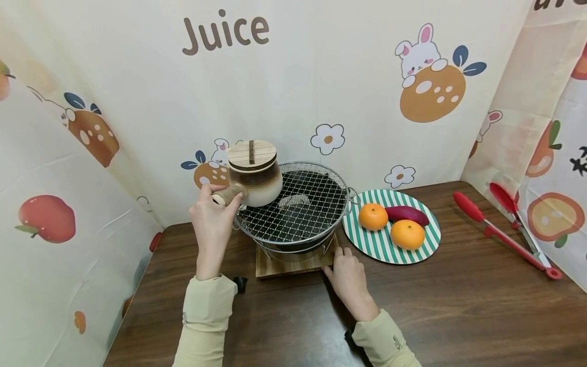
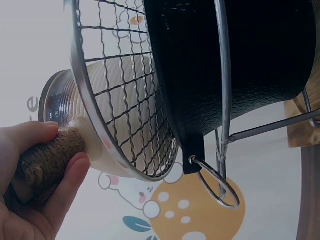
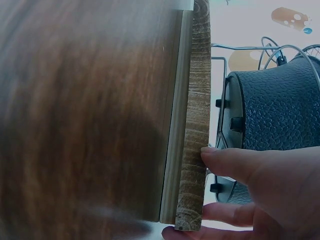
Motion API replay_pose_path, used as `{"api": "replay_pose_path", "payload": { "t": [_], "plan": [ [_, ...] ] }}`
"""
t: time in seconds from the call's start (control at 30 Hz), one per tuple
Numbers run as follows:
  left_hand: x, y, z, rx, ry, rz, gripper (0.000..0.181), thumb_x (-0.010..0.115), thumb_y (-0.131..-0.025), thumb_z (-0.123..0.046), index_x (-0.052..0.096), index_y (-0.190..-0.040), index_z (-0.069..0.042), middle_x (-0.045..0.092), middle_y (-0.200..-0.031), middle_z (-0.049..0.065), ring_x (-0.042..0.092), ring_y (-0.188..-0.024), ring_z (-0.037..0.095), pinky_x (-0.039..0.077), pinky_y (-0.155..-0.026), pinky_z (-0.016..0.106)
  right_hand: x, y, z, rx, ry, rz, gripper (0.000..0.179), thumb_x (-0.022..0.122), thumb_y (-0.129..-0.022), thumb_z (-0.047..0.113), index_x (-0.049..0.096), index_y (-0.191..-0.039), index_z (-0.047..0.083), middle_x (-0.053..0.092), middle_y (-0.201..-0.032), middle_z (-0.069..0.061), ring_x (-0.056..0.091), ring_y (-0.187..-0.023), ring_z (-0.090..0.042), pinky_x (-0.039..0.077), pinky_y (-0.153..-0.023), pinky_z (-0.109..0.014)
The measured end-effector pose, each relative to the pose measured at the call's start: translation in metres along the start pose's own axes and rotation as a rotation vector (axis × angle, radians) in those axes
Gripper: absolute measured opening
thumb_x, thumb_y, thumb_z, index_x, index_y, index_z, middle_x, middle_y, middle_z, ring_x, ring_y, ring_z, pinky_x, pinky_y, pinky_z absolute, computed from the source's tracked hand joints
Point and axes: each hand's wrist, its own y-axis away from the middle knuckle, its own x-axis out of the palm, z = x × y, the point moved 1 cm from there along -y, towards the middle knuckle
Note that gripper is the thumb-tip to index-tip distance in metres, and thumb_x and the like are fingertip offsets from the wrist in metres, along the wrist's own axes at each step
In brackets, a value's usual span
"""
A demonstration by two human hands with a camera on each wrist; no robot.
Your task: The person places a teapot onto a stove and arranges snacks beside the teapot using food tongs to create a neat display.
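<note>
My left hand [image 1: 212, 219] grips the twine-wrapped side handle [image 2: 52, 157] of a brown-and-cream ceramic teapot [image 1: 259, 186] with a wooden lid. The teapot is at the left part of the round wire grill net [image 1: 312, 204]; whether its base touches the mesh cannot be told. Beneath the net is a black tabletop stove [image 3: 280, 110] in a wire stand, set on a square wooden board [image 1: 289, 266]. At the board's front right corner, my right hand [image 1: 348, 278] holds the edge, thumb on the front and fingers round the side.
Right of the stove lies a green-striped round plate [image 1: 355, 237] bearing two oranges [image 1: 407, 235] and a purple, elongated vegetable [image 1: 415, 215]. Red-tipped tongs [image 1: 518, 244] lie at the far right. A printed curtain [image 1: 298, 76] stands behind the brown table [image 1: 293, 316].
</note>
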Motion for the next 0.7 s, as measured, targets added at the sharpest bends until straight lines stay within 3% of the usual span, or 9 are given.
{"api": "replay_pose_path", "payload": {
  "t": [0.5, 0.7],
  "plan": [
    [0.0024, 0.0009, 0.0028, -0.002, 0.054, 0.037, 0.042, 0.077, -0.081, -0.023, 0.059, -0.113, -0.003, 0.069, -0.103, 0.021, 0.069, -0.084, 0.035, 0.049, -0.063, 0.04, 0.0006, 0.0006, -0.001, -0.011, 0.001, -0.011, 0.048, 0.082, -0.075, 0.03, 0.063, -0.1, -0.007, 0.063, -0.091, -0.02, 0.063, -0.065, -0.032, 0.054, -0.056, -0.045],
    [0.0035, 0.0018, 0.0048, 0.003, 0.118, 0.057, 0.048, 0.075, -0.083, -0.017, 0.05, -0.12, -0.002, 0.066, -0.113, 0.023, 0.067, -0.099, 0.037, 0.054, -0.078, 0.048, 0.0005, 0.0006, -0.0011, -0.017, -0.002, -0.006, 0.048, 0.081, -0.075, 0.03, 0.063, -0.1, -0.007, 0.062, -0.089, -0.02, 0.062, -0.064, -0.032, 0.054, -0.055, -0.044]
  ]
}}
